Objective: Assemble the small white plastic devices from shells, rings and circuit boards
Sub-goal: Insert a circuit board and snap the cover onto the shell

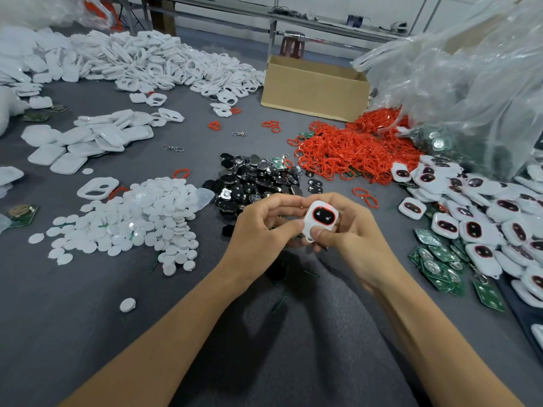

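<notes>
Forearms (176, 333) filled the foreground as the left hand (258, 227) and right hand (349, 230) curled around one small white device (321, 217). They held it face-up over the grey table (117, 318), just in front of a heap of black inserts (258, 177). Both thumbs pressed its lower left edge. It looked light, rigid and slick, best gripped by its side edges, clear of the dark, red-rimmed face. Fingers hid its back, so whether the shells had snapped fully together could not be told.
</notes>
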Tool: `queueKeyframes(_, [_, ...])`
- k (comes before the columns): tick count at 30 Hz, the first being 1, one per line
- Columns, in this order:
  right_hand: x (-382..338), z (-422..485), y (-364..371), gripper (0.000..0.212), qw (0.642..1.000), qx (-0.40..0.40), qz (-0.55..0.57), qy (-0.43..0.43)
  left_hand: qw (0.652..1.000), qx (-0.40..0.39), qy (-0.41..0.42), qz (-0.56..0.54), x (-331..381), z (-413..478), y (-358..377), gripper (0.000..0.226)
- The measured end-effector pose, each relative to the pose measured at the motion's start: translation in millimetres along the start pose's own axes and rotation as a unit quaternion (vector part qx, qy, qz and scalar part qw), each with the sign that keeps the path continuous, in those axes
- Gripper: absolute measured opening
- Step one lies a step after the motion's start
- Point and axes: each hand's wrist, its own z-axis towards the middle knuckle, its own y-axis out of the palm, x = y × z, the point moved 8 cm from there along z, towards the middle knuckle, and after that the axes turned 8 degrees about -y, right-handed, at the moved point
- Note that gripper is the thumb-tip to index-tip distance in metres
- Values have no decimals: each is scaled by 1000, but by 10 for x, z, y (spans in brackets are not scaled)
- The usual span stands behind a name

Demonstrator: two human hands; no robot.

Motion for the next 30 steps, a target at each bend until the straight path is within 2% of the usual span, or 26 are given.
queueKeyframes(14, [5,-19,44,35,1000,-22,6,-1,999,20,-5,26,11,3,-49,29])
queueKeyframes(19, [95,-14,-24,38,999,11,19,33,999,33,-5,27,15,-2,-58,30])
queueKeyframes(21, [138,-6,-93,36,999,26,-8,45,998,47,2,29,24,2,-76,30])
queueKeyframes(24, [147,13,-380,42,988,98,-112,34,997,69,7,16,30,-6,-131,31])
queueKeyframes(27, [108,-25,-810,52,968,227,-106,17,996,82,15,9,36,-11,-178,31])
queueKeyframes(30, [92,-72,-1096,44,947,303,-108,15,996,88,17,2,27,-2,-192,30])
